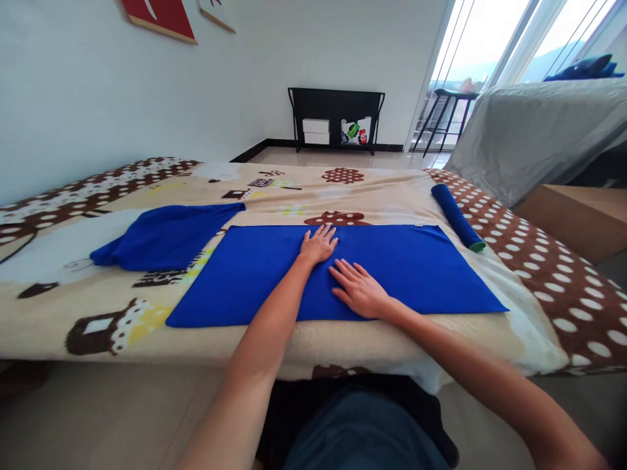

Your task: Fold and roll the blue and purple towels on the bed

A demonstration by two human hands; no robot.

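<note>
Blue cloth [401, 267] — spread flat on the patterned blanket [313, 343]

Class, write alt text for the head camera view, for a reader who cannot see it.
The left hand and right hand rest, fingers spread, on a flat blue cloth over a patterned blanket. A loosely bunched blue cloth lies to the left, a blue roll to the right.

Palms down, bare arms extended.
The left hand [318, 245] lies open, fingers slightly spread; the right hand [361, 292], also open, sits nearer the body, rightward of the left hand.
</note>
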